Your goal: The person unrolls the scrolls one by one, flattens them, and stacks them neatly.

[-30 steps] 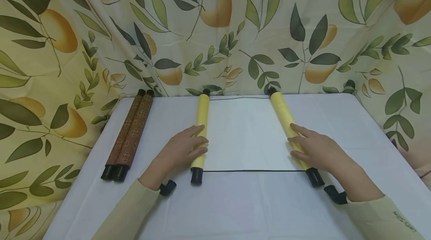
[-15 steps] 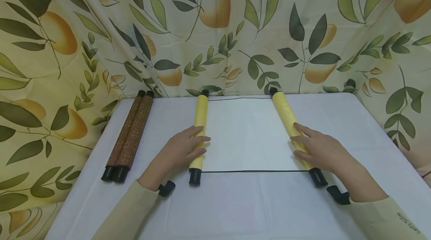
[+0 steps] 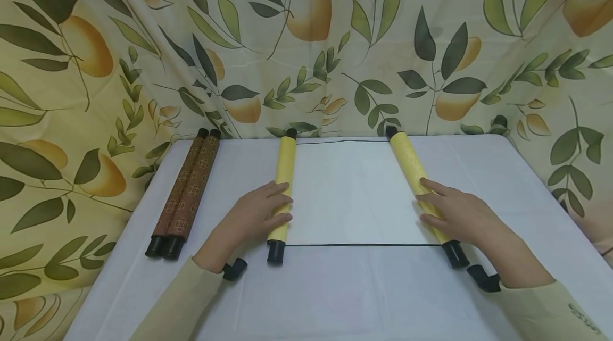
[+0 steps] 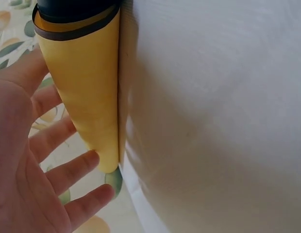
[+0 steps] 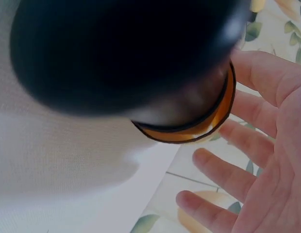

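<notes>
A partly unrolled scroll lies on the table, its white sheet stretched between two yellow rolls with black end knobs. My left hand rests over the left roll, fingers spread and fairly straight. On the other side, my right hand lies across the right roll, which slants toward me. In the left wrist view the fingers extend beside and under the yellow roll without wrapping it. A large black knob fills much of the right wrist view, beside extended fingers.
Two brown patterned scrolls with black ends lie side by side at the table's left. A white cloth covers the table. Behind it hangs a curtain printed with leaves and fruit.
The left roll has shifted slightly left and the right roll slightly right, both hands moving with them. The white stretch between them is a little wider. The brown scrolls stay put.
</notes>
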Available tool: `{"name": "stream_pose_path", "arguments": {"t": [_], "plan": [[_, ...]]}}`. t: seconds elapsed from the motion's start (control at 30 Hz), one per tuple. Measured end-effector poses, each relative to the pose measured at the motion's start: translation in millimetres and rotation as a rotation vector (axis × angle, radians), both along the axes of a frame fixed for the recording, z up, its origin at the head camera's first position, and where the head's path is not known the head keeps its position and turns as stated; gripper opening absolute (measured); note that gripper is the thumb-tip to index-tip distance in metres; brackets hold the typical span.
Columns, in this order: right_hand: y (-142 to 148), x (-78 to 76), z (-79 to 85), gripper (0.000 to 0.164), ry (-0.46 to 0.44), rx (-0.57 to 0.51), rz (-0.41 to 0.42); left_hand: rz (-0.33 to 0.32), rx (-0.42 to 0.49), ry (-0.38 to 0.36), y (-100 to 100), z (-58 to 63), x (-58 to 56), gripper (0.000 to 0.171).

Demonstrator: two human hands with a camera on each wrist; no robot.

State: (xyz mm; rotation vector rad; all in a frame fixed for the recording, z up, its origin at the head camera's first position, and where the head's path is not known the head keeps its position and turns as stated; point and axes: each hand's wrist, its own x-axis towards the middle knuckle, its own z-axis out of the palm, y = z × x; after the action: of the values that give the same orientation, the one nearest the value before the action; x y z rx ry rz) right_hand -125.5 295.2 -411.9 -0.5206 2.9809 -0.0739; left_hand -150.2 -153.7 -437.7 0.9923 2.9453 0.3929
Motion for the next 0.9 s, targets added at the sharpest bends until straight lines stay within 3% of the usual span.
{"name": "stream_pose_path", "arguments": {"t": [0.53,0.9], "plan": [[3.1,1.3,-4.0,0.058,-0.036,0.024,-0.027,0.061,-0.002,-0.005,-2.0,2.1,5.8,0.037],[8.5,1.1,-2.8,0.061,-0.041,0.02,-0.04,0.07,-0.006,0.059,-7.0,-2.2,5.3,0.037]]}}
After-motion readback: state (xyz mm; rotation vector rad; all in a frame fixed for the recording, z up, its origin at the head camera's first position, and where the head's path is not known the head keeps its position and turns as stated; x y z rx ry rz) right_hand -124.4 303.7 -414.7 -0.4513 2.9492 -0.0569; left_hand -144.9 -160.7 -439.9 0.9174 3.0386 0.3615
